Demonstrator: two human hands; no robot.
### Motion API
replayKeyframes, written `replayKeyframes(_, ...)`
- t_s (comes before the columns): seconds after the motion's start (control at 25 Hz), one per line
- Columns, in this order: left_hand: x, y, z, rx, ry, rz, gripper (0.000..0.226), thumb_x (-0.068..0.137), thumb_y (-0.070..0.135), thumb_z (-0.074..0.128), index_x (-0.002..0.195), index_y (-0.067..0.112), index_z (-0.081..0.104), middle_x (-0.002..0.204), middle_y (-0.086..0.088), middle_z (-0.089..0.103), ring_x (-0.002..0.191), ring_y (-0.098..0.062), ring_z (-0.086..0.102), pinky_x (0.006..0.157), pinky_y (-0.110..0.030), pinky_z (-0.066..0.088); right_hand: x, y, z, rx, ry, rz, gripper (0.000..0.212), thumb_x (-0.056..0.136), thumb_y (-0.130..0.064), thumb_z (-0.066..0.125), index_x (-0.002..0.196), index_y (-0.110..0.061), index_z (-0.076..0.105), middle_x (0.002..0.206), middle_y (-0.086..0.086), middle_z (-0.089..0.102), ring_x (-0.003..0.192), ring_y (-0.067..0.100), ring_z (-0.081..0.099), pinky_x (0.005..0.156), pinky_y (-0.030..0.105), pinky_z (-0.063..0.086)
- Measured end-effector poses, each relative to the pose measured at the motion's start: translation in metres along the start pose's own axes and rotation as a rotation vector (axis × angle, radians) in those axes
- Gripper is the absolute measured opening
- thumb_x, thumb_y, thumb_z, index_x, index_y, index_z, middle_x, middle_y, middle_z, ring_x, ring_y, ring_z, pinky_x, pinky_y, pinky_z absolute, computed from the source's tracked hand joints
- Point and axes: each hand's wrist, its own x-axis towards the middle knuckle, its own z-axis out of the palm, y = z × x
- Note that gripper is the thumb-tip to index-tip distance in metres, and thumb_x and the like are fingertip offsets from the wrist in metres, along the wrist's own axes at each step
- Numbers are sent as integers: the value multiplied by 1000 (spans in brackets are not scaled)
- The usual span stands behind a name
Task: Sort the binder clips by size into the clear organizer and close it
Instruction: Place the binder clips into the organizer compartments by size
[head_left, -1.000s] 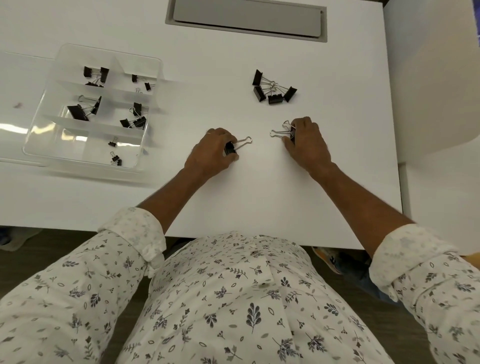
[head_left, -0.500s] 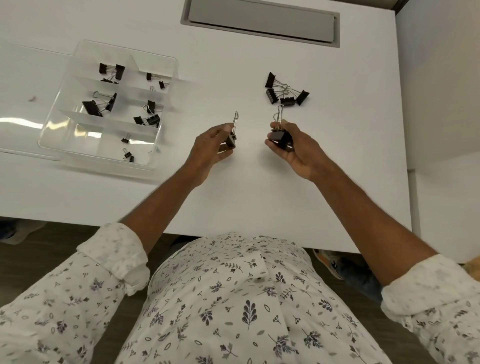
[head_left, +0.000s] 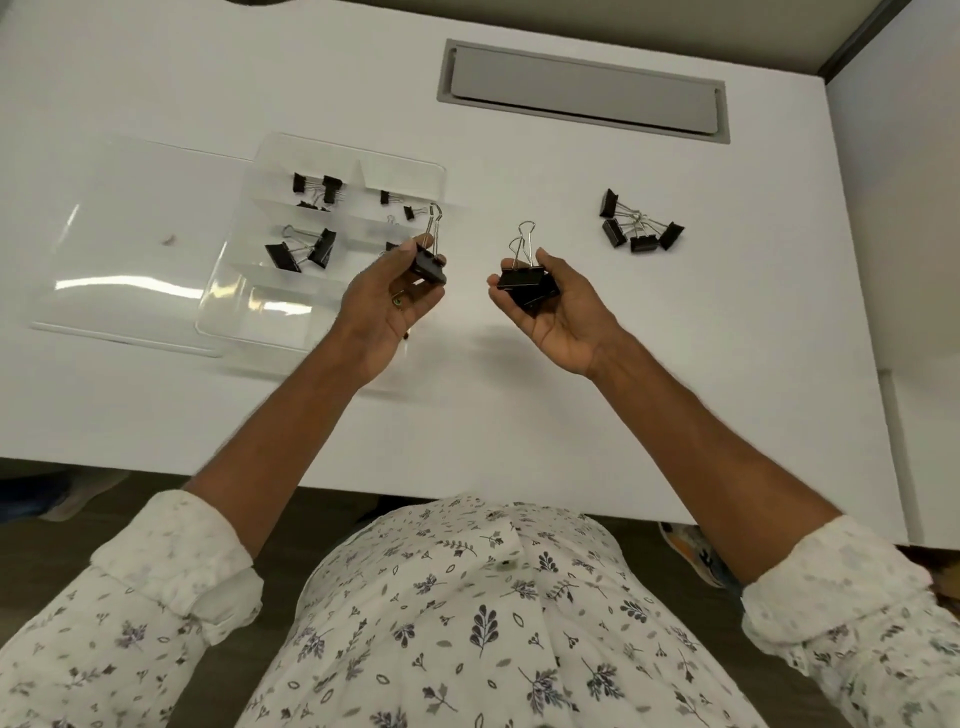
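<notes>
black binder clips (head_left: 428, 267) are pinched in the left hand (head_left: 387, 312) and right hand (head_left: 563, 319), seemingly held level for size comparison.

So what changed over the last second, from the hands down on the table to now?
Both hands lifted off the table and turned palm-up. The left hand raised the left clip up near the organizer, and the right hand raised the right clip. Each grip held throughout. The loose pile of clips and the organizer's contents stayed put.
</notes>
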Motion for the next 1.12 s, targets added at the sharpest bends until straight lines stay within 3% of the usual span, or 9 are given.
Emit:
replayKeyframes(0.16, 4, 55, -61, 321, 81, 122, 18, 100, 28, 62, 94, 14, 72, 103, -6, 67, 96, -15, 63, 100, -34, 55, 23, 38, 64, -125, 38, -52, 40, 99, -36, 64, 111, 2, 63, 105, 13, 70, 108, 30, 67, 101, 43, 56)
replayKeyframes(0.28, 13, 85, -112, 736, 192, 278, 20, 94, 40, 69, 107, 26, 76, 103, 5, 75, 94, -6, 68, 92, -24, 55, 40, 68, 112, -367, 70, -93, 44, 98, -44, 62, 100, 0, 69, 104, 12, 71, 102, 24, 69, 100, 40, 57)
replayKeyframes(0.36, 20, 97, -139, 1066, 192, 392, 29, 92, 41, 72, 114, 21, 76, 109, 3, 76, 99, -8, 69, 88, -16, 51, 52, 84, 138, -558, 82, -120, 50, 98, -49, 60, 100, -1, 69, 102, 12, 68, 97, 20, 68, 96, 38, 59)
replayKeyframes(0.52, 37, 102, -172, 1468, 74, 434, 53, 90, 37, 75, 135, 12, 63, 139, -8, 64, 131, -24, 58, 116, -39, 35, 83, 111, 170, -954, 145, -275, 54, 90, -64, 63, 90, -10, 68, 79, 5, 65, 70, 14, 64, 87, 36, 62)
replayKeyframes(0.6, 38, 94, -178, 1415, 78, 452, 51, 96, 29, 69, 141, 10, 57, 144, -10, 59, 134, -24, 55, 117, -35, 33, 94, 117, 173, -1175, 217, -376, 55, 87, -70, 62, 79, -16, 64, 69, -3, 65, 61, 11, 64, 75, 33, 59)
replayKeyframes(0.68, 35, 92, -188, 1312, 132, 553, 40, 99, 15, 61, 139, 8, 59, 141, -10, 62, 131, -25, 58, 111, -25, 37, 104, 124, 177, -1323, 301, -462, 51, 88, -69, 61, 86, -18, 70, 73, -7, 68, 70, 11, 67, 73, 32, 57)
replayKeyframes(0.8, 32, 93, -200, 1290, 167, 580, 39, 100, 6, 54, 139, 5, 59, 140, -12, 62, 131, -25, 57, 110, -22, 36, 115, 133, 186, -1486, 351, -522, 51, 93, -62, 61, 99, -14, 73, 82, -6, 71, 78, 5, 62, 70, 23, 44)
replayKeyframes(0.96, 34, 96, -209, 1317, 133, 584, 44, 99, -1, 49, 142, 4, 56, 145, -13, 58, 140, -26, 49, 118, -28, 33, 123, 140, 194, -1617, 358, -566, 52, 101, -51, 54, 127, -7, 65, 125, 9, 69, 117, 22, 62, 96, 33, 47)
replayKeyframes(1.12, 35, 93, -209, 1351, 64, 594, 41, 98, -1, 52, 138, 2, 58, 140, -17, 60, 135, -32, 53, 114, -37, 38, 119, 141, 191, -1580, 339, -655, 26, 104, -21, 52, 122, -7, 66, 123, 8, 69, 114, 22, 62, 101, 40, 49)
